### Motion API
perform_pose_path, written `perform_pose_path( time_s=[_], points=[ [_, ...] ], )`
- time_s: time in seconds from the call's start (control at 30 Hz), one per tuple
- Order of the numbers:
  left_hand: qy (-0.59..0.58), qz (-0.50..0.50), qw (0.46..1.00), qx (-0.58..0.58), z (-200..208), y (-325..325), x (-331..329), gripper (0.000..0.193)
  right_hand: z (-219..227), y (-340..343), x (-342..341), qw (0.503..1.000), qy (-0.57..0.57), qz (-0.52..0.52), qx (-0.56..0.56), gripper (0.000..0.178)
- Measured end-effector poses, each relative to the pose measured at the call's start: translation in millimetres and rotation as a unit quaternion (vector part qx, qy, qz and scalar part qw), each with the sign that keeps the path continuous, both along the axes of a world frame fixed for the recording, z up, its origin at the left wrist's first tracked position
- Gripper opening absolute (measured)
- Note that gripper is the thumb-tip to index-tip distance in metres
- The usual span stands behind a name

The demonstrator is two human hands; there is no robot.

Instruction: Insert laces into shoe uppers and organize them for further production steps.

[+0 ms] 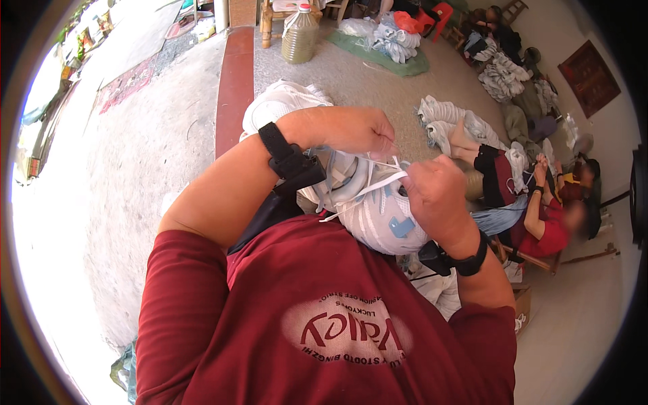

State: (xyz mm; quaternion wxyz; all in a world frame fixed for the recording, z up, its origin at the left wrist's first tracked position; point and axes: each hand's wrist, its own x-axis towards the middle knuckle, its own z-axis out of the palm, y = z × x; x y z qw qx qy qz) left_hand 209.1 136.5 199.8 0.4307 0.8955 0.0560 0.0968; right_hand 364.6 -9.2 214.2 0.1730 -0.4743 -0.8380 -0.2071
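A white sneaker [374,223] with pale blue patches rests on my lap, its opening toward my left. White shoelace [370,192] runs across its top between my hands, with one loose end hanging toward my shirt. My left hand [358,131] is closed, fingertips pinching a thin stretch of lace above the shoe. Close by on the right, my right hand [437,192] is curled over the shoe's side and grips the lace near its thumb. Part of the shoe is hidden behind that hand. Black straps with small black devices sit on both wrists.
More white shoes [278,104] lie just beyond my left forearm. A clear jug [300,37] with a red cap stands farther off. Shoes lie on a green cloth [381,57]. At right, a seated co-worker in a red shirt [540,226] has raised hands, near several shoe piles [503,75].
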Motion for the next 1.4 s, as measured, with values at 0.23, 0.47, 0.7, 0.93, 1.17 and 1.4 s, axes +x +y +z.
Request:
perform_pose_path(
  time_s=[0.23,0.47,0.7,0.93,1.17,1.4],
  points=[
    [-0.198,0.050,0.842,-0.499,-11,-34,-5,0.032,-14,-3,-6,0.747,0.615,0.106,-0.229,0.019],
    [-0.378,-0.018,0.695,-0.611,-39,-57,-1,0.034,-17,5,-13,0.523,0.743,0.250,-0.333,0.032],
    [-0.338,0.128,0.621,-0.695,-28,-35,12,0.030,-3,3,-32,0.624,0.674,0.181,-0.353,0.031],
    [-0.294,0.403,0.540,-0.678,-32,3,47,0.023,-5,-19,-40,0.772,0.511,0.151,-0.345,0.034],
    [-0.298,0.452,0.658,-0.524,-105,57,62,0.017,-13,-44,-17,0.754,0.502,0.153,-0.394,0.034],
    [-0.346,0.408,0.517,-0.669,-39,23,46,0.027,-32,-51,21,0.673,0.621,0.119,-0.384,0.036]
  ],
)
